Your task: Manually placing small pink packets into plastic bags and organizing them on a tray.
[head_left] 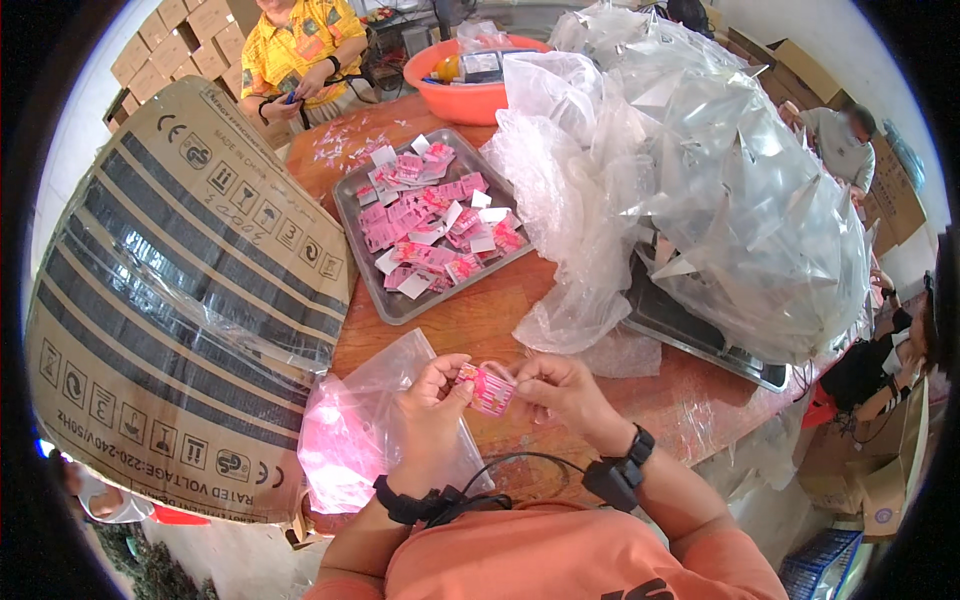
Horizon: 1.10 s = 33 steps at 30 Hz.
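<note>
In front of my chest, my left hand (pixel 438 390) pinches a small pink printed card (pixel 487 390) between thumb and fingers. Close by the card's right edge is my right hand (pixel 565 388), its thumb and fingertips pressed together. Something thin and pale shows around those fingertips, too small to make out. Beyond my hands, a grey tray (pixel 400 311) holds a loose heap of similar pink cards and several white pieces. Under and beside my left forearm lies a clear plastic bag (pixel 400 372) with bright pink contents (pixel 345 450).
A big cardboard box (pixel 190 300) stands at the left edge of the wooden table (pixel 480 345). Bulky clear plastic bags (pixel 740 200) fill the right side, over a dark tray (pixel 700 335). An orange basin (pixel 450 105) sits far back. Other people sit around.
</note>
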### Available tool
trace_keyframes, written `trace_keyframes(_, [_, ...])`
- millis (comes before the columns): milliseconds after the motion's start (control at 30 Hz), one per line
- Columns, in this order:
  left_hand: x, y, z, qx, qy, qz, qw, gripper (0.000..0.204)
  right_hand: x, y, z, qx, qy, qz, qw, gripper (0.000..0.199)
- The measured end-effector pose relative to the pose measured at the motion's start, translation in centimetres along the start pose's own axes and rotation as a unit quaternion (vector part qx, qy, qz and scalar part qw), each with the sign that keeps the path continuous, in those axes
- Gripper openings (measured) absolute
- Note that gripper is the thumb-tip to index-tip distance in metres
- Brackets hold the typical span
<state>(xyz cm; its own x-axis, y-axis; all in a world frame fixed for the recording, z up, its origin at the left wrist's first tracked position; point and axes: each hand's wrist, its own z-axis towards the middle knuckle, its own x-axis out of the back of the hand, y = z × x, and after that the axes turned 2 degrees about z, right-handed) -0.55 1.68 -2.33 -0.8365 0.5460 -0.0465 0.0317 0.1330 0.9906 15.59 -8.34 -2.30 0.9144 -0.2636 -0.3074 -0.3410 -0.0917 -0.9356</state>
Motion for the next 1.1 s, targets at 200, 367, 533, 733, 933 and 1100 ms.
trace_keyframes(200, [-1.1, -0.5, -1.4, 0.019, 0.010, -0.100, 0.995, 0.020, -1.7, -0.8, 0.7, -0.001, 0.031, 0.055, 0.998, 0.011])
trace_keyframes(367, [-0.7, -0.2, -1.2, -0.058, 0.060, 0.112, 0.990, 0.010, -1.7, -1.5, 0.5, 0.073, 0.085, 0.036, 0.993, 0.005])
trace_keyframes(533, [-0.1, -0.4, -0.4, -0.251, 0.111, 0.325, 0.905, 0.009, -0.6, -2.3, 0.4, 0.181, 0.144, -0.290, 0.929, 0.005])
trace_keyframes(733, [-0.3, -0.1, 0.2, -0.329, 0.088, 0.394, 0.854, 0.016, -1.8, -3.0, 0.0, 0.263, 0.092, -0.485, 0.829, 0.009])
trace_keyframes(933, [0.3, 0.2, 0.4, -0.382, 0.029, 0.465, 0.798, 0.019, -2.3, -3.1, 0.0, 0.261, 0.062, -0.520, 0.811, 0.008])
trace_keyframes(1100, [0.5, -0.6, 0.9, -0.414, 0.016, 0.542, 0.731, 0.018, -2.6, -2.3, 0.2, 0.282, 0.040, -0.517, 0.807, 0.008])
